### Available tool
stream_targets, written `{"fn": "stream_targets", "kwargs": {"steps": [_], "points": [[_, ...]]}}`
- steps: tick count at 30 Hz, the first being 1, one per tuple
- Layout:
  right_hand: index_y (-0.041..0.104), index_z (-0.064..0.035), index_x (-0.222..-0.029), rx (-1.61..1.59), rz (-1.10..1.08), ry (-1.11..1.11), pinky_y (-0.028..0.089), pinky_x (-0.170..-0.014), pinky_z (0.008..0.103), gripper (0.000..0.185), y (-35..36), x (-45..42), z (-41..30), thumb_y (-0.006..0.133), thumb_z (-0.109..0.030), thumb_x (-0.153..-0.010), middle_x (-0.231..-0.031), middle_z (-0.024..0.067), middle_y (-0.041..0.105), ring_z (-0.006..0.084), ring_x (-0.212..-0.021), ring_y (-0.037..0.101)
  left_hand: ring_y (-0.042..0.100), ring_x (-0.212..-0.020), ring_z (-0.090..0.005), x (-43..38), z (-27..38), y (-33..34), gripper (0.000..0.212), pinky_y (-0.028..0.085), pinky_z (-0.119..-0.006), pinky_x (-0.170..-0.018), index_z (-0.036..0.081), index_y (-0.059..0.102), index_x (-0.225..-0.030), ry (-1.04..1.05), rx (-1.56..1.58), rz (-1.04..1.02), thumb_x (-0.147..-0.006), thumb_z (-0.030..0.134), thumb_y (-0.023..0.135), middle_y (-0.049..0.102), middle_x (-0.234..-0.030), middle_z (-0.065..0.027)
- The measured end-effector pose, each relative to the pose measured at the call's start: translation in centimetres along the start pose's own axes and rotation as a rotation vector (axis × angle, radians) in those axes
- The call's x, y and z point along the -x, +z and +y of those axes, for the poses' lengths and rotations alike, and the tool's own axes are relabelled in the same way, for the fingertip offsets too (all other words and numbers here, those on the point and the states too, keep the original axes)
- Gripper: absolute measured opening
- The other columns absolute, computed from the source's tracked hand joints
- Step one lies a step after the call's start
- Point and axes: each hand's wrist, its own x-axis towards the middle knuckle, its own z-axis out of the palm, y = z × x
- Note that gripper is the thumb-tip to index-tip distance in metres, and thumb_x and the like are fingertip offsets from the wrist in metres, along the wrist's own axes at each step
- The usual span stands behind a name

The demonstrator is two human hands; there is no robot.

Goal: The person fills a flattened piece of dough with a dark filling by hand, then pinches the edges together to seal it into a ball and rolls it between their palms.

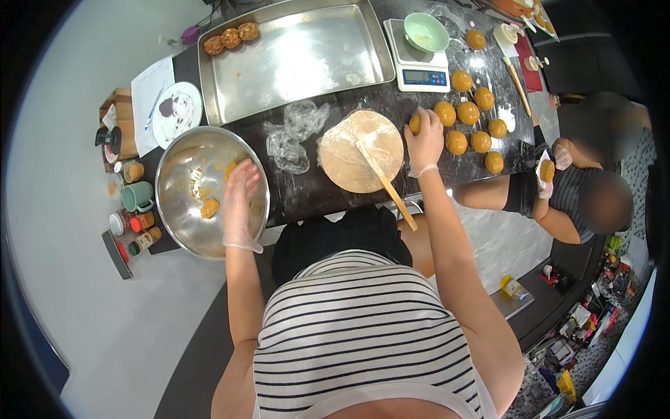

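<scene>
My left hand [242, 194], in a clear plastic glove, reaches into a large stainless steel bowl [180, 230]. Its fingers are beside a piece of yellow-brown dough [229, 170] at the bowl's right wall; whether they grip it is hidden. Another dough lump [210, 208] lies lower in the bowl among smears. My right hand [426, 137], also gloved, has its fingers around a smooth dough ball [415, 124] on the dark table [314, 194]. Several similar balls [468, 113] sit just right of it. Between my hands is a round board [345, 162] covered in plastic film, with a wooden stick [390, 188] across it.
A steel tray [293, 63] holds three brown filling balls [231, 38]. Beside it, a digital scale [423, 77] bears a green bowl [426, 32]. Crumpled plastic film [296, 136], a white plate [178, 115] and spice jars [145, 241] lie leftward. A co-worker [568, 194] holds a dough piece at right.
</scene>
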Motion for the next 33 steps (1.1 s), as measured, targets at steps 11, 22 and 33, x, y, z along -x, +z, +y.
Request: {"fn": "stream_targets", "kwargs": {"steps": [11, 22, 33], "points": [[0.051, 0.0003, -0.127, -1.078, 0.273, 0.758, 0.042, -0.098, 0.0384, 0.051, -4.1, 5.7, 0.5, 0.071, -0.016, -0.083, -0.125, 0.015, 0.052, 0.0279, -0.116, 0.051, 0.058, -0.11, -0.0175, -0.3, 0.7, -0.2, 0.043, 0.041, -0.033, -0.099, 0.006, 0.055, -0.128, 0.004, -0.053, 0.045, -0.097, 0.036, 0.052, 0.062, -0.121, -0.0093], [0.048, -0.0045, -0.129, -2.414, -0.248, 0.737, 0.056, -0.07, 0.0361, 0.06, -10.5, 4.5, 2.9, 0.047, -0.053, -0.094, -0.12, 0.0181, 0.057, 0.0324, -0.093, 0.06, 0.058, -0.113, -0.0219, -2.2, 2.2, 0.8, 0.05, 0.039, -0.034, -0.104, 0.004, 0.053, -0.13, 0.063, -0.136, 0.077, -0.096, 0.04, 0.054, 0.059, -0.125, -0.0136], [0.061, 0.0012, -0.106, -0.437, -0.399, 0.999, 0.053, -0.065, 0.033, 0.06, -11.4, 5.6, 10.8, 0.079, -0.043, -0.069, -0.093, 0.0116, 0.067, 0.0183, -0.083, 0.065, 0.056, -0.116, -0.0239, -2.5, 0.2, 0.0, 0.058, 0.04, -0.036, -0.103, 0.005, 0.052, -0.132, 0.051, -0.216, 0.121, -0.093, 0.047, 0.056, 0.057, -0.128, -0.0132]]}}
